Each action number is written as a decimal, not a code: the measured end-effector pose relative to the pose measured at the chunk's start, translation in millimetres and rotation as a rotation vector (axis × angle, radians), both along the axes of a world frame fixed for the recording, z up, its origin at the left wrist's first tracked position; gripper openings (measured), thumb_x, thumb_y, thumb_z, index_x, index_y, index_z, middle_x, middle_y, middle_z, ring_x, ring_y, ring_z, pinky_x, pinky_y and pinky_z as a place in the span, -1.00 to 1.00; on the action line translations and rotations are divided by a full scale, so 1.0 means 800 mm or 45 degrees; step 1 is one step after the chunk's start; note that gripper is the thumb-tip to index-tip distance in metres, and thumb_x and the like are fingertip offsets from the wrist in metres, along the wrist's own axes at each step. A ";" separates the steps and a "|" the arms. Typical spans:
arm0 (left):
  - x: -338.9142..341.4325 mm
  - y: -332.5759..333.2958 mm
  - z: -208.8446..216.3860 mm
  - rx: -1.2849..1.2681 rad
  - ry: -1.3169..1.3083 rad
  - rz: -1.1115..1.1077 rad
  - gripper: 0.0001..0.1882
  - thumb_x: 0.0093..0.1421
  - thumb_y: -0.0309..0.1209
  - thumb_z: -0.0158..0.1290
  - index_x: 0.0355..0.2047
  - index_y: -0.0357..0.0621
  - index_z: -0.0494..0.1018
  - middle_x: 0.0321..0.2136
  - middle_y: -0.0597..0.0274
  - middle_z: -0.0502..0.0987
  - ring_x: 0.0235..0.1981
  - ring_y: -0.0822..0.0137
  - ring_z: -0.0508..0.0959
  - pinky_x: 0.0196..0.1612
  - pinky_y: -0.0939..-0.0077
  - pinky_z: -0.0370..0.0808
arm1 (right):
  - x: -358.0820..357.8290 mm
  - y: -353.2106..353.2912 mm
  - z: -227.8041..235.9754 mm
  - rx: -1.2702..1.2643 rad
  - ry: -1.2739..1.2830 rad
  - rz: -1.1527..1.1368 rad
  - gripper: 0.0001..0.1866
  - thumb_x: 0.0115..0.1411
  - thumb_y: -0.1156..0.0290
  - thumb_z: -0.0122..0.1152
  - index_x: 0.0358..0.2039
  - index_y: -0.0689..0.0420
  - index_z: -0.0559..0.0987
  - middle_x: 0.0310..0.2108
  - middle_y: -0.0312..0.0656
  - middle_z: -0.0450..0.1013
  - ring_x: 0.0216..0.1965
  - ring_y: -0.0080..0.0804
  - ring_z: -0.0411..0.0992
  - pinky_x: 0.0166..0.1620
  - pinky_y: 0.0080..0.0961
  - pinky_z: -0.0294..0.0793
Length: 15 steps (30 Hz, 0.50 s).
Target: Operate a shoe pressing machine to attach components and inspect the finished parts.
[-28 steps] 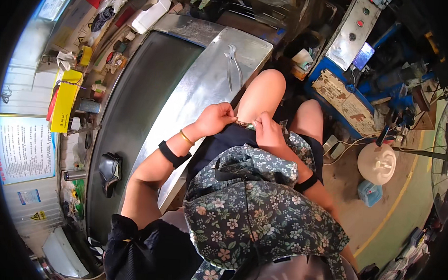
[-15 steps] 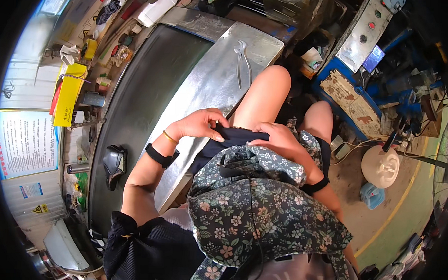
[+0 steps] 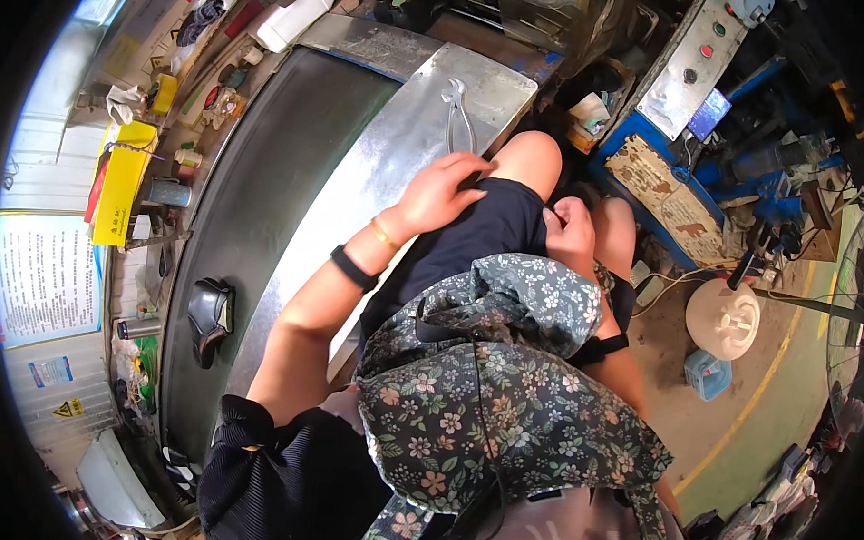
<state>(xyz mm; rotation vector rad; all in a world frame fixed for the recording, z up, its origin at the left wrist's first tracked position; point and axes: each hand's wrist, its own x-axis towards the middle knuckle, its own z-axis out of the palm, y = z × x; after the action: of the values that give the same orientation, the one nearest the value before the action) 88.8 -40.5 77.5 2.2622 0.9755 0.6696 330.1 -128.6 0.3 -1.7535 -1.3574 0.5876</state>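
The dark shorts [image 3: 462, 228] reach down my left thigh almost to the bare knee. At the hem's left corner, my left hand [image 3: 436, 196] has its bent fingers and thumb closed on the fabric. My right hand [image 3: 571, 239] is curled at the hem's other side, between my knees, its fingers closed on the shorts' edge; part of its grip is hidden. A dark floral apron [image 3: 504, 396] lies bunched across my lap, over the upper shorts. Beyond my left hand, pliers [image 3: 458, 114] rest on the metal plate [image 3: 398, 140].
A black conveyor belt [image 3: 274, 160] runs along my left, with a dark shoe-shaped piece [image 3: 209, 321] on it. Right of me stand a blue machine with a button panel [image 3: 696, 65], a white round-lidded container [image 3: 722, 320] and a blue basket [image 3: 707, 375] on the floor.
Both hands have moved forward toward my knees, farther apart, drawing the shorts' hem down over my left thigh. The floral apron stays bunched on my lap.
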 end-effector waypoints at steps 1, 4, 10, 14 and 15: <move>-0.016 -0.014 0.004 0.156 0.086 0.016 -0.58 0.09 -0.46 0.24 -0.03 -0.23 0.46 -0.07 0.04 0.52 -0.11 0.14 0.55 -0.02 0.33 0.48 | -0.005 -0.004 0.014 0.064 -0.005 -0.033 -0.89 0.10 0.49 0.29 -0.36 0.18 0.54 -0.35 -0.17 0.51 -0.37 -0.28 0.44 -0.22 -0.36 0.42; -0.048 -0.086 0.000 -0.297 0.094 0.441 -0.42 0.12 -0.28 0.23 0.10 -0.27 0.37 0.03 -0.09 0.46 0.05 0.01 0.49 0.11 0.27 0.43 | -0.034 -0.018 0.059 0.544 -0.369 0.366 -0.70 0.07 0.35 0.29 -0.20 0.18 0.54 -0.12 -0.10 0.48 -0.09 -0.08 0.41 0.01 -0.19 0.35; -0.075 -0.163 -0.027 -0.360 0.343 0.286 -0.03 0.15 0.02 0.17 0.29 -0.46 0.01 0.18 -0.33 0.28 0.20 -0.15 0.32 0.25 0.18 0.26 | -0.088 -0.024 0.078 0.307 -0.639 1.344 -0.42 0.28 -0.08 -0.06 0.13 0.06 0.46 0.25 -0.14 0.27 0.35 -0.18 0.09 0.39 -0.13 -0.11; -0.071 -0.172 -0.019 -0.450 0.271 0.389 -0.08 0.17 -0.01 0.16 0.28 -0.46 0.06 0.20 -0.32 0.25 0.24 -0.13 0.28 0.27 0.21 0.25 | -0.080 -0.009 0.066 0.341 -0.547 1.031 -0.40 0.22 -0.03 0.08 0.21 0.01 0.39 0.28 -0.22 0.25 0.34 -0.23 0.11 0.35 -0.14 0.00; -0.072 -0.175 -0.015 -0.453 0.260 0.412 -0.08 0.17 -0.01 0.16 0.28 -0.46 0.06 0.20 -0.32 0.25 0.24 -0.13 0.28 0.27 0.21 0.25 | -0.078 -0.006 0.065 0.332 -0.560 0.946 -0.40 0.19 0.00 0.14 0.19 0.00 0.41 0.28 -0.26 0.25 0.34 -0.25 0.12 0.34 -0.17 0.02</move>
<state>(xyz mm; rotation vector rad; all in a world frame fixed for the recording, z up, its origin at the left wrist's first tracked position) 31.5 -180.8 65.6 1.9016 1.4551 0.3598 267.9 -133.6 52.5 -1.1678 -2.3096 0.3842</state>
